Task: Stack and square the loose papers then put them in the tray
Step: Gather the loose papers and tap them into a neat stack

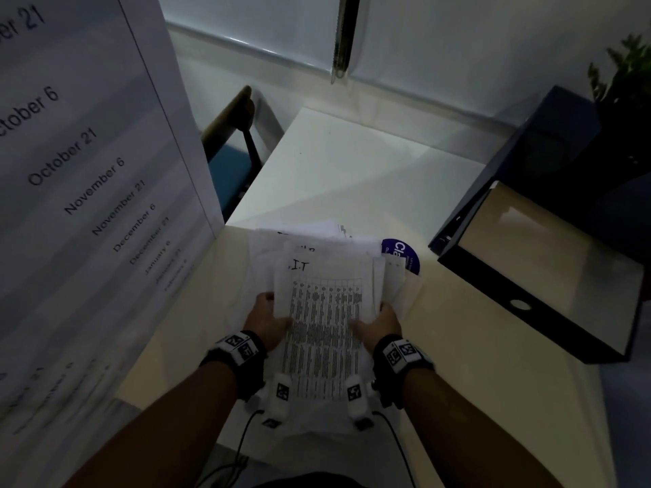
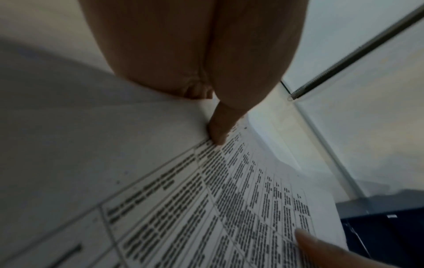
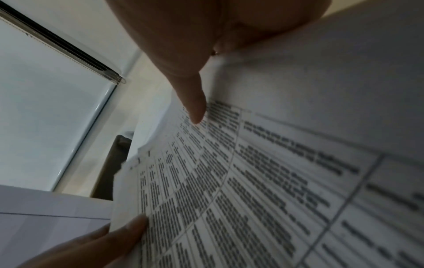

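The uneven stack of white printed papers point(image 1: 326, 311) is held above the pale worktop point(image 1: 475, 346); the left hand point(image 1: 266, 320) grips its left edge, thumb on the top sheet, fingers underneath; the right hand point(image 1: 378, 327) grips its right edge likewise; the dark blue open-topped tray point(image 1: 549, 304) stands right of the stack, apart from it.

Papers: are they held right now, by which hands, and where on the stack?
Yes: the left hand and right hand grip the stack of papers at its opposite side edges, thumbs on the top sheet.
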